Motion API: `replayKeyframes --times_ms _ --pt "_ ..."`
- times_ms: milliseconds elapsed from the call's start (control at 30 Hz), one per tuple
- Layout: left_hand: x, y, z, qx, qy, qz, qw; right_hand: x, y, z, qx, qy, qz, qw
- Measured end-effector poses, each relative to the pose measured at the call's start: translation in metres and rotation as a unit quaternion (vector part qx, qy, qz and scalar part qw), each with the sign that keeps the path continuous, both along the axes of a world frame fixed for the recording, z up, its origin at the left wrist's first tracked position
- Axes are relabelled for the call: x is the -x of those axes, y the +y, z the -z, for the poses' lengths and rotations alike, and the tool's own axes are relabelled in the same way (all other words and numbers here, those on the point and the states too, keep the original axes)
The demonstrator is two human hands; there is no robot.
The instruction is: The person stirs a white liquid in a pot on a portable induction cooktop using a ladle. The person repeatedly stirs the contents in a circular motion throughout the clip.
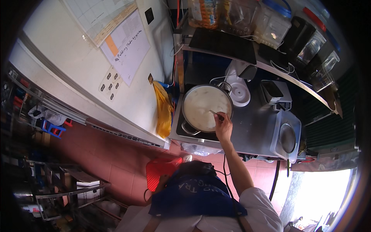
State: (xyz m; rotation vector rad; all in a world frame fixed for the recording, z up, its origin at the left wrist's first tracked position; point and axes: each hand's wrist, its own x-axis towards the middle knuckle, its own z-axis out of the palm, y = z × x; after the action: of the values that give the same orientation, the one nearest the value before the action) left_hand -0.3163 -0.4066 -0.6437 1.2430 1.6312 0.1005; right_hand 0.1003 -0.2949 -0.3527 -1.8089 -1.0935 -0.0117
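Note:
A large steel pot (186,95) of creamy white liquid stands on a black cooktop (181,127) at the counter's left end. My right hand (223,127) is over the pot's near right rim, closed on the handle of a utensil (213,112) whose lower end is hidden in the liquid. Low beside my blue apron (188,200), my left hand (164,178) hangs in shadow near a red plastic object (155,171); whether it holds anything is unclear.
Right of the pot stand a white appliance (240,92) and a digital scale (285,94). Farther right, a strainer (287,138) lies over a clear plastic tub (276,145). Jars (274,26) line the shelf above. A yellow cloth or bag (163,113) hangs on the white cabinet (127,95).

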Motion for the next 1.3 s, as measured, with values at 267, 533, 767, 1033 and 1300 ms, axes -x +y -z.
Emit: replayKeyframes --times_ms 267,533,767,1033,1300 --pt "0.004 -0.001 0.005 0.026 -0.014 -0.018 0.999 -0.011 0.007 -0.002 0.025 0.096 0.004 0.995" --pt "0.002 0.004 0.0 0.009 -0.015 -0.012 1.0 -0.024 0.017 0.008 -0.001 0.038 0.089 0.995" --pt "0.012 0.002 0.021 -0.015 0.004 0.022 1.0 -0.024 0.022 0.013 0.008 0.078 -0.03 0.996" --pt "0.008 0.006 0.01 0.028 -0.018 -0.009 0.999 -0.029 0.018 -0.009 0.003 -0.023 0.048 0.999" --pt "0.004 0.002 -0.005 0.012 -0.053 -0.038 0.998 -0.026 -0.001 0.014 -0.018 0.044 -0.007 0.999"
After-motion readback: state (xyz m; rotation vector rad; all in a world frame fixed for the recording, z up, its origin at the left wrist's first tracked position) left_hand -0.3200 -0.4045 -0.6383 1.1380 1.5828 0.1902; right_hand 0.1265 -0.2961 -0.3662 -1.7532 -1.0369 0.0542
